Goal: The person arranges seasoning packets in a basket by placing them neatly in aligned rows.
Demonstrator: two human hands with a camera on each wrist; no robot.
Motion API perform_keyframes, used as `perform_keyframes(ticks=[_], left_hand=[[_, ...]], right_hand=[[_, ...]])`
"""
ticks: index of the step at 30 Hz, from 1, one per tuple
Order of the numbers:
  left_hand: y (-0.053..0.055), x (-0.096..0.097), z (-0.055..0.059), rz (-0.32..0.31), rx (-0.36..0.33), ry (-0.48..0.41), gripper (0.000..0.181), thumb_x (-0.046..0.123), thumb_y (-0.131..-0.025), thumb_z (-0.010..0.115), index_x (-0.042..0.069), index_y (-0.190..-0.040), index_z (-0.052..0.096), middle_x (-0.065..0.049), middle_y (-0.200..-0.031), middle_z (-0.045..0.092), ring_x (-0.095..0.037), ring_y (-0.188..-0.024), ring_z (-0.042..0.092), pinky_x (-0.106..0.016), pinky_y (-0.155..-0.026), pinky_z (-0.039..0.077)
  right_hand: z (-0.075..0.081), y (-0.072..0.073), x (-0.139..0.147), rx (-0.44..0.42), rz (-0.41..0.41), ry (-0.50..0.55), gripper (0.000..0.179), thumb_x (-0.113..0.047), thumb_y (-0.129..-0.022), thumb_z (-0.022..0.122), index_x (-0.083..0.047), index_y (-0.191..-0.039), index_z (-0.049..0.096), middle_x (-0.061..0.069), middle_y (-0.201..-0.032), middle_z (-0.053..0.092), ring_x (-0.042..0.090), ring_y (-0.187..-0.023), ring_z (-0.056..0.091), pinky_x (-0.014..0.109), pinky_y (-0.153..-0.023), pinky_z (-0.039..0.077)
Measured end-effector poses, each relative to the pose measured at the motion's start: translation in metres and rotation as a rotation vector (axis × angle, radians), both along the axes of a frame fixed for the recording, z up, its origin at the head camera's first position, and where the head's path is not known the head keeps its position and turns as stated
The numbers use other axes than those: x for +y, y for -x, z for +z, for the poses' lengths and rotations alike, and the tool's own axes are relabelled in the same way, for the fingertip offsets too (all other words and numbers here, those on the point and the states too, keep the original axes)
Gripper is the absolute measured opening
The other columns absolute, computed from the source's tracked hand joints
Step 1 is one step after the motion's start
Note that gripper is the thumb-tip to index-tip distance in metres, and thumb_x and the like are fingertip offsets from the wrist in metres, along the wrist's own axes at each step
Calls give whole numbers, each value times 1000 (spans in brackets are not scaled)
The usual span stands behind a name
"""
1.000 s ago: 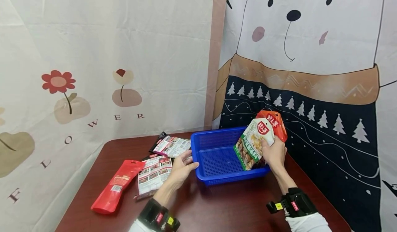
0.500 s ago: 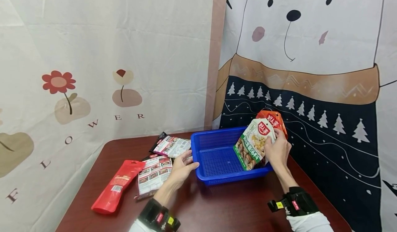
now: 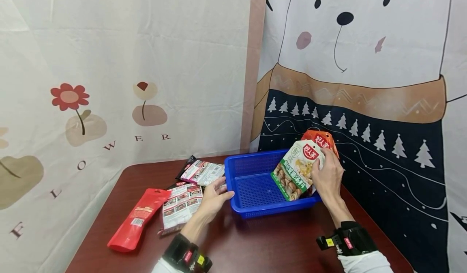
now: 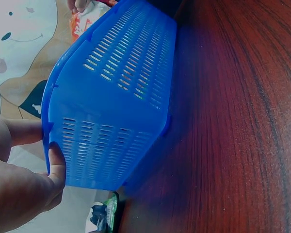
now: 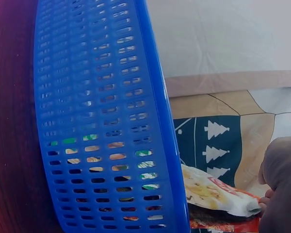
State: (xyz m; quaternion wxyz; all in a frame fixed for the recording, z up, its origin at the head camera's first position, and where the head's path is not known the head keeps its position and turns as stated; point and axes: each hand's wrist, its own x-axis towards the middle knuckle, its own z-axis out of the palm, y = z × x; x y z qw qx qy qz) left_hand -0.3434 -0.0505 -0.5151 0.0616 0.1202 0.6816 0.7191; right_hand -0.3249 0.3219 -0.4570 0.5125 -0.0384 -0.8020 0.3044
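White-and-green food pouch (image 3: pixel 294 169) edges its foot left, in blue plastic basket (image 3: pixel 255 188), right side | right hand (image 3: pixel 328 176) pinches upper right edge; left hand (image 3: pixel 213 199), basket rim | seems light, floppy, slick: hold top seal

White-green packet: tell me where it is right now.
In the head view, the white-green packet leans in the right end of the blue basket, in front of the orange packet.
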Motion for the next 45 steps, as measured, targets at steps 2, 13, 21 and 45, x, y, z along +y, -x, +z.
perform_keyframes(ticks=[2,13,21,45], left_hand=[[0,0,-1,2,1,-1,69,-8,-101,72,-13,-165,44,-38,-168,49,-57,-152,56,-37,-115,61],[-1,-3,-1,23,26,29,70,-7,-100,75,-13,-164,47,-38,-166,53,-55,-150,59,-40,-114,62],[-5,-12,5,111,173,301,80,16,-100,85,-3,-168,46,-34,-167,54,-50,-136,72,-55,-107,66],[-36,-83,56,200,488,944,95,61,-102,76,26,-180,33,-18,-190,20,-54,-176,9,-86,-135,9]], right_hand=[[-1,0,0,8,5,-17,37,9,-96,68,15,-132,70,37,-139,71,58,-129,68,72,-111,54],[-6,-7,-9,-7,126,-199,42,5,-91,77,15,-131,70,37,-141,70,58,-133,63,71,-115,50],[-7,-20,-28,-232,257,-339,54,-17,-101,78,7,-147,63,33,-156,60,54,-147,53,74,-125,41],[12,-45,-45,-623,367,-393,76,-50,-110,68,-18,-175,41,25,-184,29,58,-170,21,81,-137,15]])
